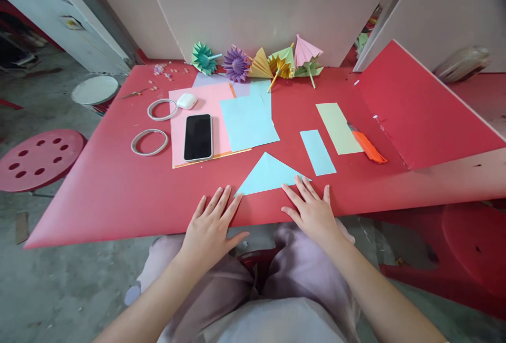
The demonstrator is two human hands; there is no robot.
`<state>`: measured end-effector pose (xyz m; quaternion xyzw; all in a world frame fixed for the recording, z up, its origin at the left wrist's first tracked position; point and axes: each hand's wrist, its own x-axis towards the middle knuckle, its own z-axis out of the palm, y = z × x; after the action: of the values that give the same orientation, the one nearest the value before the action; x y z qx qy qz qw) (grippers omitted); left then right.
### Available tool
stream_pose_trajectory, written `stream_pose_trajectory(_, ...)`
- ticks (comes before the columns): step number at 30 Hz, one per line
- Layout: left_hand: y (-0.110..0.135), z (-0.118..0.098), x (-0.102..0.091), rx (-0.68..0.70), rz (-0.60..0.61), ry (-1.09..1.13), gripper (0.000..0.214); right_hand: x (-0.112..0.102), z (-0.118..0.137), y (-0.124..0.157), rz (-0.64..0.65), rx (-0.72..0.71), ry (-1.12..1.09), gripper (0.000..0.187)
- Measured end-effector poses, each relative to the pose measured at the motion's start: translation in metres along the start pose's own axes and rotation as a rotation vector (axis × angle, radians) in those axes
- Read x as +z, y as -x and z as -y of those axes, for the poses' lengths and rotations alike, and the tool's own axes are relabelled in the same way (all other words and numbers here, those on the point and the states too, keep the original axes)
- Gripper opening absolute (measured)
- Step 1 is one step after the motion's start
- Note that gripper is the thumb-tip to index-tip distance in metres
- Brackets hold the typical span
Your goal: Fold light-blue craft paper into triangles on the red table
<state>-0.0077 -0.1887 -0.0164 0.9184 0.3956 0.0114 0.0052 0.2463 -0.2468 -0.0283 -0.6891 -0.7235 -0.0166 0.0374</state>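
Observation:
A light blue paper folded into a triangle [269,174] lies on the red table [110,185] near its front edge. My left hand [211,224] rests flat and open just left of the triangle's lower left corner, fingertips nearly touching it. My right hand [310,207] lies flat and open at the triangle's lower right corner, its fingertips on the paper's tip. Neither hand holds anything.
Behind are a light blue sheet [247,121], a pink sheet [197,111] with a phone [198,137] and white earbud case [187,101], two tape rings [149,141], blue [317,152] and green [338,128] strips, an orange cutter [369,147], several folded paper umbrellas [276,64]. A red stool [37,158] stands left.

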Motion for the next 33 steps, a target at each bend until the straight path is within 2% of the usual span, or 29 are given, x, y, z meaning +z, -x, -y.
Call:
stream_pose_trajectory(11, 0.008, 0.009, -0.018, -0.118, 0.014, -0.024, 0.057, 0.000, 0.000, 0.000, -0.003, -0.009, 0.005, 0.048)
stream_pose_trajectory(14, -0.005, -0.006, -0.021, -0.136, -0.095, 0.017, 0.057, -0.001, 0.003, -0.001, -0.027, -0.007, 0.010, 0.046)
stream_pose_trajectory(16, -0.020, -0.023, -0.017, -0.070, -0.151, 0.055, 0.055, -0.002, 0.007, -0.003, -0.044, -0.003, 0.005, 0.045)
stream_pose_trajectory(19, -0.043, -0.046, -0.004, 0.079, -0.118, 0.084, 0.053, -0.003, 0.016, -0.007, -0.062, 0.005, -0.019, 0.043)
stream_pose_trajectory(22, -0.058, -0.056, 0.009, 0.081, -0.102, 0.087, 0.061, -0.004, 0.019, -0.009, -0.088, 0.020, -0.051, 0.040)
stream_pose_trajectory(27, -0.059, -0.053, 0.014, 0.087, -0.100, 0.096, 0.070, -0.005, 0.001, -0.005, -0.152, 0.087, -0.079, 0.034)
stream_pose_trajectory(33, -0.058, -0.054, 0.011, 0.085, -0.097, 0.111, 0.068, -0.006, -0.026, 0.004, -0.208, 0.166, -0.053, 0.030)
